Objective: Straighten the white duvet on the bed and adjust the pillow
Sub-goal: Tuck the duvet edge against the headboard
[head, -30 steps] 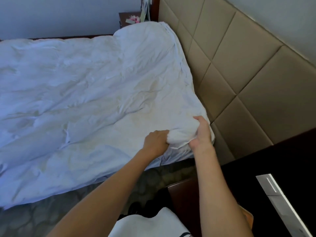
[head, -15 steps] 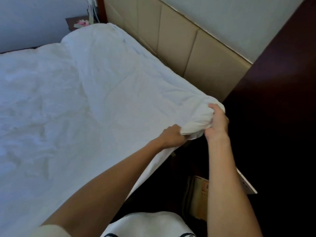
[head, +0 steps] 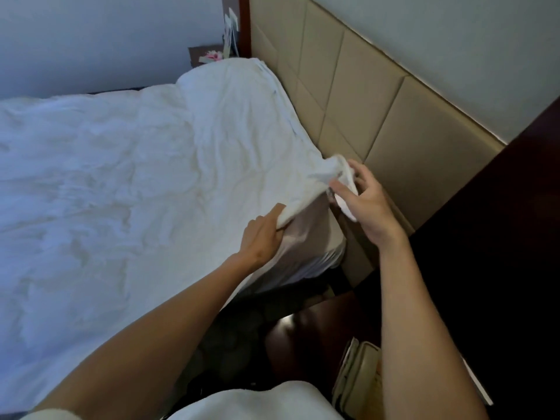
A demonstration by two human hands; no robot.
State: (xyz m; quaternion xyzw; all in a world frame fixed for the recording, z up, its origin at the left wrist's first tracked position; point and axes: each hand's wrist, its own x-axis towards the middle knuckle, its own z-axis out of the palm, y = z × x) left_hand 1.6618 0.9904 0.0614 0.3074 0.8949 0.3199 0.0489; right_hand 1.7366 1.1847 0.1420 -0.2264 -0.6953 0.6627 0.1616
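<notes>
The white duvet [head: 127,183] lies wrinkled across the bed, reaching up to the headboard. Its near corner is lifted off the mattress beside the headboard. My left hand [head: 263,234] grips the duvet's side edge just below that corner. My right hand [head: 363,201] holds the bunched corner itself between thumb and fingers, close to the padded panels. Under the raised edge the white sheet on the mattress side [head: 306,256] shows. No separate pillow can be made out.
A beige padded headboard [head: 348,95] runs along the right of the bed. Dark wooden furniture [head: 500,268] stands at the right, a dark nightstand [head: 306,338] below the corner. A small table with pink items [head: 209,56] sits at the far end.
Both hands have kept hold of the duvet corner and spread apart, the right hand moving toward the headboard. The corner is now stretched out between them, and the view has shifted.
</notes>
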